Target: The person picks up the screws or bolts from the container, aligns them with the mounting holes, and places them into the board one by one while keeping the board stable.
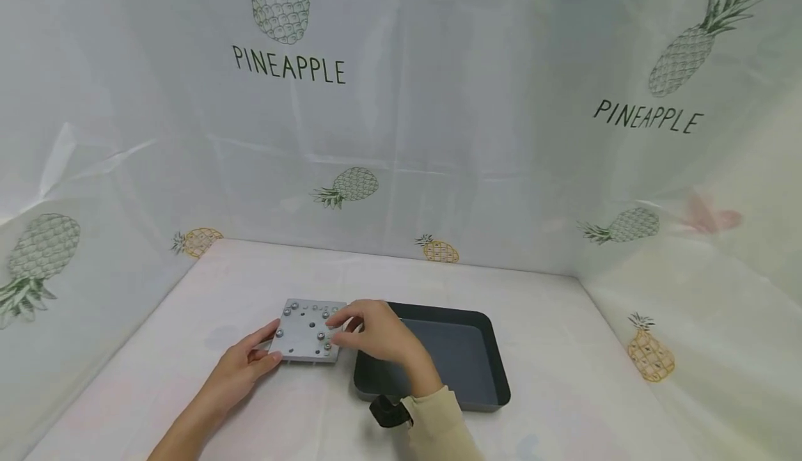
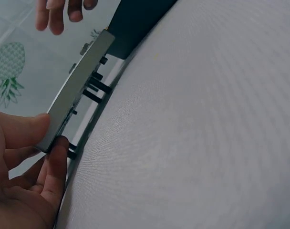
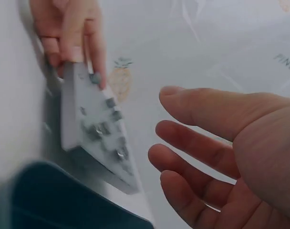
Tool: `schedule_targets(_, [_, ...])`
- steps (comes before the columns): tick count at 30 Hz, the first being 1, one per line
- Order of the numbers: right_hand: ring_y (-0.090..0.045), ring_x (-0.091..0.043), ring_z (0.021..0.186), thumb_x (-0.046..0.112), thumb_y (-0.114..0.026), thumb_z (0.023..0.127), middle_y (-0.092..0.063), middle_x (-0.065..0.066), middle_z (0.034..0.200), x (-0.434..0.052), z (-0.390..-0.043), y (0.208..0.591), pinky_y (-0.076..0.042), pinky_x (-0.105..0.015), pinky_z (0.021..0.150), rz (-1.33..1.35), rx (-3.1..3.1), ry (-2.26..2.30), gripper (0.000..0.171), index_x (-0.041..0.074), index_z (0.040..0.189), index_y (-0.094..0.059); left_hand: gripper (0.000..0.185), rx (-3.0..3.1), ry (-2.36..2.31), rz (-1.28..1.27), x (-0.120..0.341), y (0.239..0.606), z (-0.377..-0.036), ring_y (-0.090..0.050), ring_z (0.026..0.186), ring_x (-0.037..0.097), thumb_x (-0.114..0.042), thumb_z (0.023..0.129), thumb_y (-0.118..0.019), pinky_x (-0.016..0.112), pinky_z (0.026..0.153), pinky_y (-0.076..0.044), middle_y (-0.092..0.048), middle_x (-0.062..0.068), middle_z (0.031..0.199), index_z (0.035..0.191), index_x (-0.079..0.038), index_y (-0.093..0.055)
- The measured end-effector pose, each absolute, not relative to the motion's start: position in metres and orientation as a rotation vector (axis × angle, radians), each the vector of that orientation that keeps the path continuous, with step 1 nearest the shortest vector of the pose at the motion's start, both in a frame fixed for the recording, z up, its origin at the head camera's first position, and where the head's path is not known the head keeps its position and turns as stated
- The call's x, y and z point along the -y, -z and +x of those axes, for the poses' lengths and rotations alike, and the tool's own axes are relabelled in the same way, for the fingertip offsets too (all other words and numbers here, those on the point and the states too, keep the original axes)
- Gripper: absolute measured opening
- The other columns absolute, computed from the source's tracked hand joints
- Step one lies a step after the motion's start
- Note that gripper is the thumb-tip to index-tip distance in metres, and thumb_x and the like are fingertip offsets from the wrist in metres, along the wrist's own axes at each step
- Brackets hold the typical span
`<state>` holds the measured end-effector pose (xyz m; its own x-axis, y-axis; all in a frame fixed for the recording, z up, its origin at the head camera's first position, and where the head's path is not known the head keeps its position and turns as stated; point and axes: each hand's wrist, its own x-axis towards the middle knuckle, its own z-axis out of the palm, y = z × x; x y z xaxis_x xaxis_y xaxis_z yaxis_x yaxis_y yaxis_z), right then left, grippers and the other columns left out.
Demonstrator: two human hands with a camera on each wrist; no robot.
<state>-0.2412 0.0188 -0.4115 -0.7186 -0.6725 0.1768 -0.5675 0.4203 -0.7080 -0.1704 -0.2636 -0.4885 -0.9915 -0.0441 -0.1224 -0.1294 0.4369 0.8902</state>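
A square metal plate (image 1: 301,339) with several screws and holes in its top is held by my left hand (image 1: 241,370). In the left wrist view the left thumb lies on the plate's (image 2: 78,83) edge and the fingers are beneath it; dark screw ends (image 2: 95,88) stick out of its underside, just over the white cloth. My right hand (image 1: 382,336) is over the plate's right side, fingers loosely bent. In the right wrist view its thumb and fingers are spread apart with nothing between them, a gap away from the plate (image 3: 102,129).
A dark rectangular tray (image 1: 495,356) stands right of the plate, partly under my right forearm. White cloth (image 1: 564,349) covers the table. Behind and at both sides hang pale curtains (image 1: 438,120) printed with pineapples. A black band (image 1: 390,412) is on my right wrist.
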Motion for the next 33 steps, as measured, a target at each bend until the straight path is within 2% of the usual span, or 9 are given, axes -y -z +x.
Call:
schedule_targets(2, [-0.068,-0.007,0.093,0.015,-0.081,0.096,-0.077,0.002,0.117,-0.026,-0.243,0.406,-0.055,-0.022,0.077,-1.111,-2.531,1.176,0.024,0.012,0.120,-0.081,0.075,-2.597,-1.616,-0.161,0.264,0.489,-0.170,-0.055,0.113,0.020,-0.030,0.101,-0.074,0.026,0.090,-0.044,-0.054,0.016,0.151,0.166,-0.017,-0.039])
schedule_targets(6, [-0.067,-0.011,0.092,0.014,-0.080,0.096,-0.076,-0.002,0.115,-0.045,-0.251,0.396,-0.054,-0.024,0.077,-1.090,-2.557,1.089,0.026,0.013,0.123,-0.079,0.075,-2.602,-1.587,-0.202,0.265,0.488,-0.170,-0.051,0.115,0.022,-0.032,0.101,-0.074,0.031,0.093,-0.042,-0.059,0.011,0.138,0.166,-0.019,-0.039])
schedule_targets(8, [-0.067,-0.011,0.092,0.015,-0.080,0.097,-0.076,-0.004,0.116,-0.054,-0.258,0.392,-0.054,-0.025,0.077,-1.074,-2.577,1.025,0.028,0.014,0.125,-0.078,0.075,-2.603,-1.580,-0.211,0.265,0.488,-0.170,-0.051,0.116,0.023,-0.032,0.101,-0.074,0.032,0.093,-0.042,-0.059,0.010,0.137,0.166,-0.020,-0.039])
schedule_targets(17, [-0.071,-0.020,0.096,0.013,-0.079,0.097,-0.074,-0.009,0.122,-0.092,-0.292,0.398,-0.057,-0.033,0.082,-1.057,-2.652,0.825,0.033,0.005,0.129,-0.075,0.075,-2.592,-1.587,-0.221,0.263,0.488,-0.172,-0.050,0.116,0.024,-0.032,0.101,-0.073,0.037,0.094,-0.040,-0.060,0.010,0.132,0.166,-0.020,-0.038])
schedule_targets(21, [-0.072,-0.023,0.098,0.011,-0.079,0.096,-0.074,-0.013,0.124,-0.099,-0.299,0.405,-0.058,-0.036,0.085,-1.042,-2.649,0.771,0.036,0.003,0.131,-0.073,0.074,-2.597,-1.583,-0.227,0.262,0.489,-0.171,-0.051,0.115,0.023,-0.031,0.102,-0.073,0.037,0.095,-0.041,-0.060,0.009,0.133,0.166,-0.019,-0.038])
schedule_targets(29, [-0.074,-0.025,0.101,0.011,-0.080,0.096,-0.075,-0.014,0.123,-0.101,-0.306,0.418,-0.059,-0.032,0.083,-1.041,-2.634,0.695,0.040,0.001,0.133,-0.072,0.075,-2.595,-1.590,-0.226,0.261,0.490,-0.170,-0.049,0.116,0.023,-0.031,0.101,-0.074,0.034,0.094,-0.041,-0.059,0.009,0.135,0.166,-0.018,-0.039])
schedule_targets(33, [-0.074,-0.026,0.103,0.011,-0.080,0.095,-0.075,-0.015,0.124,-0.101,-0.306,0.421,-0.059,-0.034,0.086,-1.039,-2.618,0.690,0.041,-0.001,0.133,-0.071,0.074,-2.603,-1.586,-0.219,0.261,0.489,-0.170,-0.049,0.117,0.023,-0.031,0.101,-0.074,0.032,0.094,-0.040,-0.058,0.009,0.135,0.166,-0.019,-0.040])
